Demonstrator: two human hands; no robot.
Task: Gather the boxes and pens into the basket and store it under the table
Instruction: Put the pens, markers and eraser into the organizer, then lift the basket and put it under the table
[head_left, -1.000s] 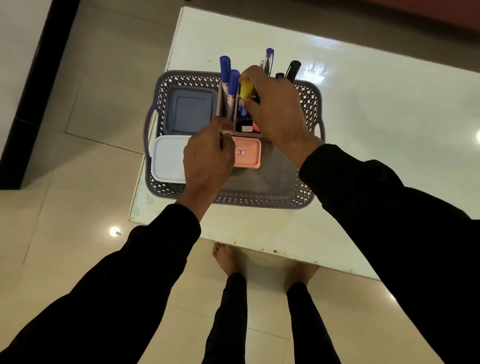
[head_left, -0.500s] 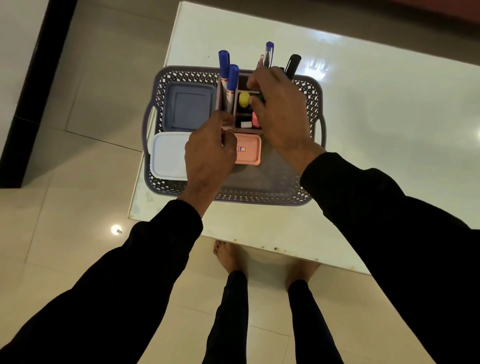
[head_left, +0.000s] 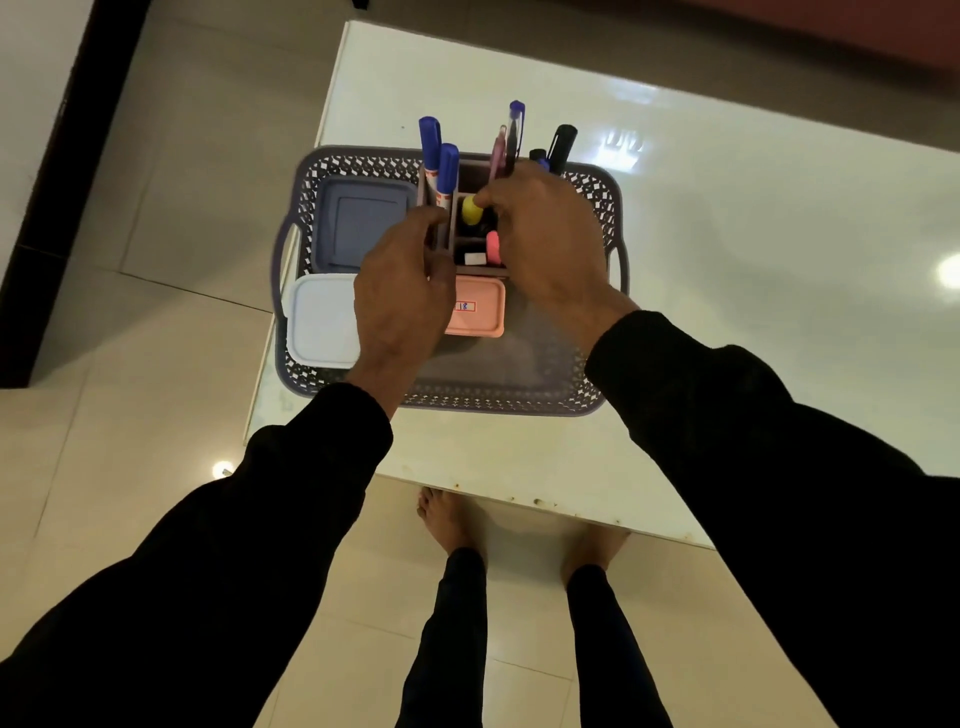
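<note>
The left hand (head_left: 402, 291) holds the pen holder (head_left: 470, 228) in the basket (head_left: 519, 395), while the right hand (head_left: 550, 239) pinches a yellow-capped marker (head_left: 471, 209).

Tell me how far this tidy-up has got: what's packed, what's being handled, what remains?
Packed: the grey-blue box, white box and pink box lie in the basket, pens standing in the pen holder. In hand: the left hand grips the holder's edge; the right hand touches the yellow-capped marker. Left: the basket sits on the table, not yet stored underneath.
</note>
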